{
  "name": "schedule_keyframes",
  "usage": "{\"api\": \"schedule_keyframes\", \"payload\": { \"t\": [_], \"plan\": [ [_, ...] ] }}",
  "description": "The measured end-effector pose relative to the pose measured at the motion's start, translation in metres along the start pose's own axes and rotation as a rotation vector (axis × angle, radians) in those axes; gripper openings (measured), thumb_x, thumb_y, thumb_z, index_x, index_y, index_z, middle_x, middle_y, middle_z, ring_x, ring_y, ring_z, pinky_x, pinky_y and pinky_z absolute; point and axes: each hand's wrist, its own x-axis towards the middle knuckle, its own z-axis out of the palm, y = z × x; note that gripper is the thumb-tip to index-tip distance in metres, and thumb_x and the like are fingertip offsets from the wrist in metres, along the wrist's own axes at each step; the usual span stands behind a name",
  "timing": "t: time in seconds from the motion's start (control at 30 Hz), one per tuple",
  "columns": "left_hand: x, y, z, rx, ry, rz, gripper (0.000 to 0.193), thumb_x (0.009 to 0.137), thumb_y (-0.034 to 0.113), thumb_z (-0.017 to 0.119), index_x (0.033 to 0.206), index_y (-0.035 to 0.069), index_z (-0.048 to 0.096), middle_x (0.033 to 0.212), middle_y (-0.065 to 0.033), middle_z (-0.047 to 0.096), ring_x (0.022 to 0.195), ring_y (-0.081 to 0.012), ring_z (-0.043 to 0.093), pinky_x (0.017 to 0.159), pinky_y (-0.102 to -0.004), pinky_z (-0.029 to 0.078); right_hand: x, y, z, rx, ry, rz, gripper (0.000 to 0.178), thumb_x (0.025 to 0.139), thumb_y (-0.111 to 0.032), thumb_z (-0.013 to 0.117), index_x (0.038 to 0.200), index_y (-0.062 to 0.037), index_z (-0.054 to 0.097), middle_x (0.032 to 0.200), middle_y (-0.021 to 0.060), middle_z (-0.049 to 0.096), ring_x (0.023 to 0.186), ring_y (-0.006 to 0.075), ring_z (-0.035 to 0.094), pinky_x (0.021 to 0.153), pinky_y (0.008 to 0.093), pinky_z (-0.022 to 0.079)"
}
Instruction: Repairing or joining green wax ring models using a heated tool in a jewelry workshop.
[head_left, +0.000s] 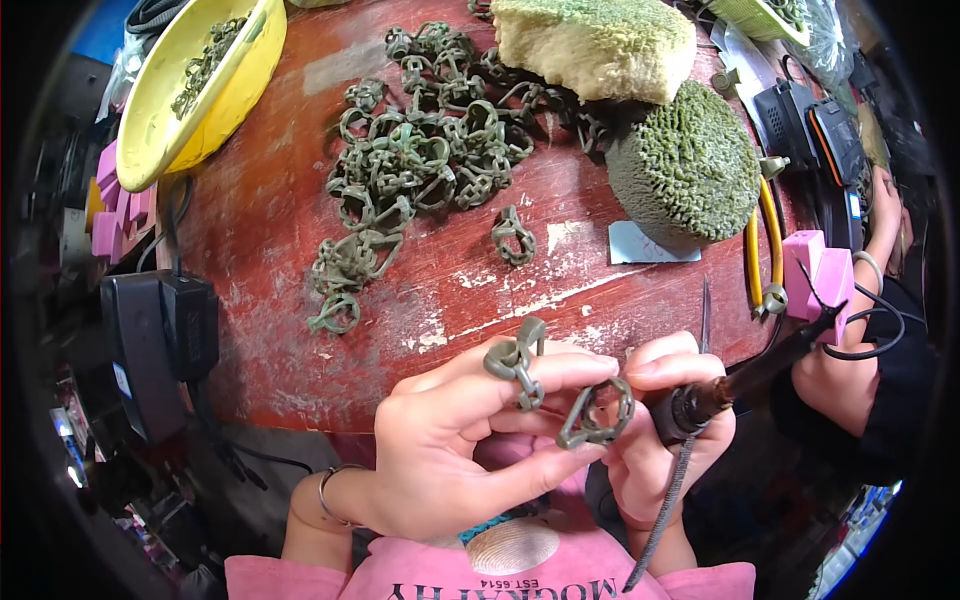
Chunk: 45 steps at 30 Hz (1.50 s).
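Between the thumb and fingertips of my left hand (450, 440) is a dark green chain-link ring (592, 436), close to the fingers of my right hand (645, 460). A second green link ring (515, 360) sits over a finger of my left hand. My right hand is closed around a dark-handled pen-like tool (755, 375) with a braided cord (660, 525) hanging from it. A thin dark spike (706, 310) rises behind those fingers; what it belongs to is hidden. A single green ring (513, 236) lies on the worn red table (270, 330), just beyond my hands.
A pile of green link rings (430, 150) covers the table's middle. A yellow bowl (215, 110) stands far left, a round green textured block (690, 170) and foam piece (600, 45) far right. Black adapters (160, 340) hang left. At right are pink blocks (820, 280) and another person's arm (840, 390).
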Motion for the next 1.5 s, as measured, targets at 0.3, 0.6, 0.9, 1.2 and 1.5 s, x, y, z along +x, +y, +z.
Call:
{"api": "schedule_keyframes", "payload": {
  "t": [0.3, 0.6, 0.9, 1.2, 1.5],
  "plan": [
    [0.004, -0.002, -0.004, 0.292, -0.05, 0.364, 0.034, 0.064, -0.008, 0.067, 0.097, -0.006, 0.056, 0.094, -0.0259, 0.057, 0.083, -0.0241, 0.06, 0.068, -0.0296, 0.05, -0.01, 0.001, -0.005, 0.184, -0.052, 0.067, 0.019, 0.069, 0.003, 0.064, 0.086, 0.0038, 0.056, 0.066, 0.0091, 0.055, 0.055, 0.0112, 0.05, 0.051, 0.0214, 0.04],
    [0.002, -0.001, -0.006, 0.286, -0.043, 0.346, 0.04, 0.062, -0.013, 0.061, 0.1, 0.001, 0.06, 0.101, -0.0148, 0.058, 0.089, -0.0235, 0.059, 0.071, -0.0276, 0.049, -0.01, -0.006, -0.002, 0.186, -0.079, 0.177, 0.021, 0.067, 0.006, 0.065, 0.084, 0.0023, 0.055, 0.062, 0.0076, 0.054, 0.051, 0.0097, 0.047, 0.045, 0.0226, 0.036],
    [0.006, -0.002, -0.011, 0.385, -0.054, 0.486, 0.025, 0.061, -0.009, 0.065, 0.085, 0.0, 0.063, 0.093, -0.0223, 0.059, 0.076, -0.0239, 0.062, 0.065, -0.0289, 0.051, -0.012, -0.003, 0.001, 0.195, -0.062, 0.183, 0.024, 0.066, 0.007, 0.066, 0.086, 0.0021, 0.053, 0.066, 0.0095, 0.056, 0.053, 0.0101, 0.05, 0.047, 0.0216, 0.038],
    [0.006, -0.005, -0.014, 0.38, -0.038, 0.501, 0.022, 0.063, -0.006, 0.064, 0.083, 0.0, 0.063, 0.093, -0.0211, 0.059, 0.079, -0.0245, 0.061, 0.066, -0.0302, 0.05, -0.011, -0.002, 0.004, 0.184, -0.048, 0.189, 0.024, 0.065, 0.008, 0.066, 0.084, 0.0018, 0.053, 0.07, 0.0117, 0.059, 0.056, 0.0113, 0.052, 0.049, 0.022, 0.04],
    [0.007, -0.005, -0.008, 0.461, 0.016, 0.582, 0.029, 0.056, -0.009, 0.067, 0.081, 0.005, 0.064, 0.092, -0.0172, 0.06, 0.079, -0.0256, 0.061, 0.067, -0.03, 0.051, -0.01, 0.003, 0.003, 0.214, -0.043, 0.142, 0.022, 0.065, 0.009, 0.065, 0.083, 0.0027, 0.053, 0.07, 0.0119, 0.059, 0.056, 0.0123, 0.052, 0.05, 0.0224, 0.04]
  ]
}}
